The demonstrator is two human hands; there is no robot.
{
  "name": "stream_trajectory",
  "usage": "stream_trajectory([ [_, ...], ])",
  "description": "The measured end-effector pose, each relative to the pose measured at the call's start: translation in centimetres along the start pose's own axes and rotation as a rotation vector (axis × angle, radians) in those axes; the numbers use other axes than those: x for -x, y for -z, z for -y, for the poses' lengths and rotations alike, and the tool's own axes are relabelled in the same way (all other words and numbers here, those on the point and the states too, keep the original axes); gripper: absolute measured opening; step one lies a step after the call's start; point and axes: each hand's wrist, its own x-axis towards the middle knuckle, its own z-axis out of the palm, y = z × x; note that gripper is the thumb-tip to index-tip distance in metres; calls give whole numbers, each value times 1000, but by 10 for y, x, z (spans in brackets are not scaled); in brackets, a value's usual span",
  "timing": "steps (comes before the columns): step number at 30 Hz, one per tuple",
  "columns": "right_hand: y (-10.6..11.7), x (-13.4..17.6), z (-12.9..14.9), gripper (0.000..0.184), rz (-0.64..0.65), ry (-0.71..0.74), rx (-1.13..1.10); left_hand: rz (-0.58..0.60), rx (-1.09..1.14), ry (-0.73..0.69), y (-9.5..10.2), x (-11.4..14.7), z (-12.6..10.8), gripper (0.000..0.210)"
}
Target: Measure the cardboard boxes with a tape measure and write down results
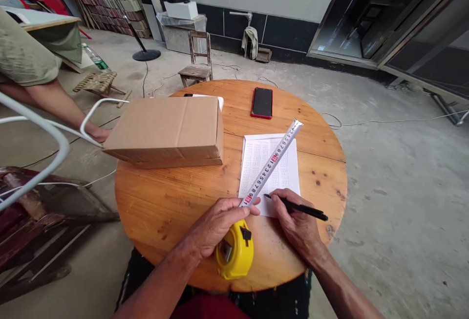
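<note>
A yellow tape measure is at the near side of the round wooden table, its metal blade drawn out and slanting up to the right over a sheet of paper. My left hand is closed on the blade just beyond the yellow case. Columns of small marks cover the paper; they are too small to read. My right hand rests on the paper's lower right part and grips a black pen, its tip close to the sheet.
On the round table lie a cardboard box at left and a red-cased phone at the back. Another person's arm reaches behind the box. A white metal chair frame stands left; a small wooden chair stands beyond.
</note>
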Motion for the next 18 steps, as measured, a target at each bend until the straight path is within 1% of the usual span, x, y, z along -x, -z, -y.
stream_trajectory([
  [5, 0, 0, 1, 14, -12, -9, 17, 12, -10, 3, 0, -1, 1, 27],
  [8, 0, 0, 0, 15, 2, 2, 15, 14, -10, 6, 1, -1, 1, 27],
  [13, 0, -1, -1, 14, -6, 14, 26, 12, 13, 4, 1, 0, 0, 22],
  [18, 0, 0, 0, 16, -24, -38, 13, 14, 33, 22, 0, 2, -2, 21],
])
